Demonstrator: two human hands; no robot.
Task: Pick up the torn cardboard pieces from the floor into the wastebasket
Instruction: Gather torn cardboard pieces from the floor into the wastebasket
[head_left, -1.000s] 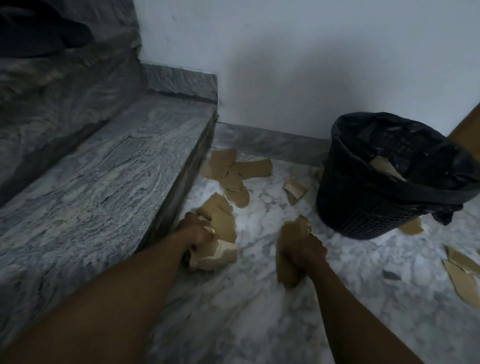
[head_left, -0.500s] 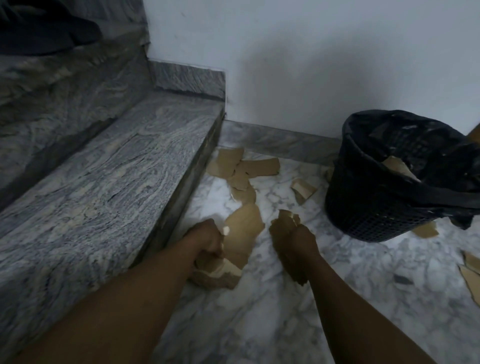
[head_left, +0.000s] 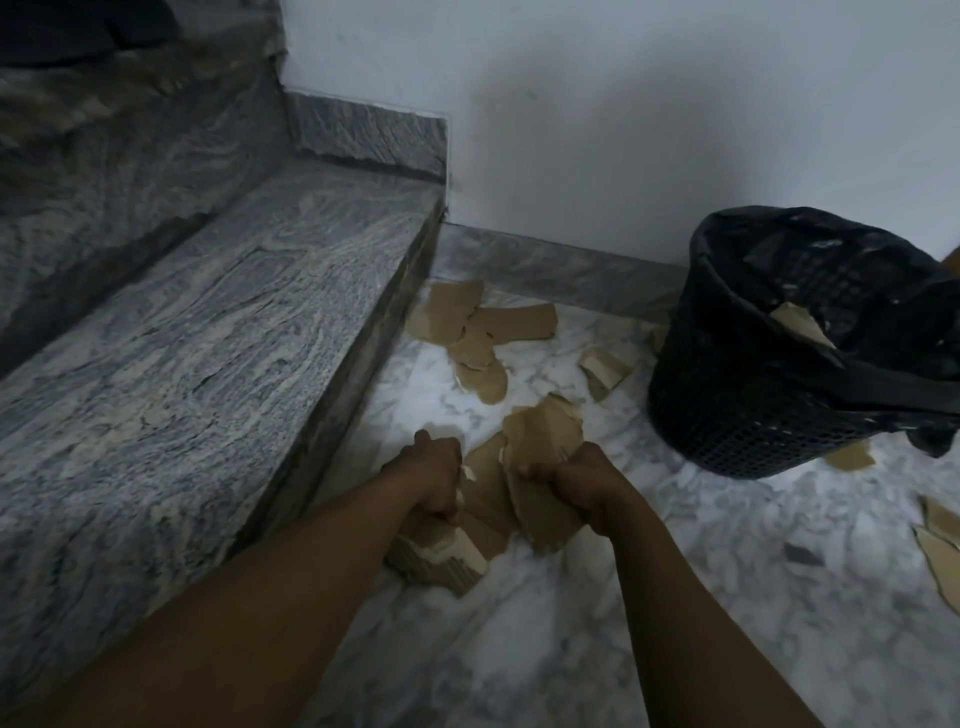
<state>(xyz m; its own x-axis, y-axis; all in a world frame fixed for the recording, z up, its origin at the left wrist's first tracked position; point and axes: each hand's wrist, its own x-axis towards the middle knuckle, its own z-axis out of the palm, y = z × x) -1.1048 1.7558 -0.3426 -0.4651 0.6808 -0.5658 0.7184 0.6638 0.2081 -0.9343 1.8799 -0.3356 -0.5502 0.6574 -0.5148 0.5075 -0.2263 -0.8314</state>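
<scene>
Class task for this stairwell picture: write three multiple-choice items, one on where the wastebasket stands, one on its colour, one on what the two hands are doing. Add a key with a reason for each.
1. Where does the wastebasket stand?
A. on the stone step
B. on the floor near the wall
C. on a chair

2. What colour is the wastebasket?
A. white
B. black
C. brown

3. What are the left hand and the right hand doing?
A. each grips torn cardboard pieces
B. both lie flat and hold nothing
C. only one holds cardboard

Key: 1 B, its base rests on the marble floor below the white wall; 2 B, it shows black all over; 3 A, both hands are curled round brown pieces.
</scene>
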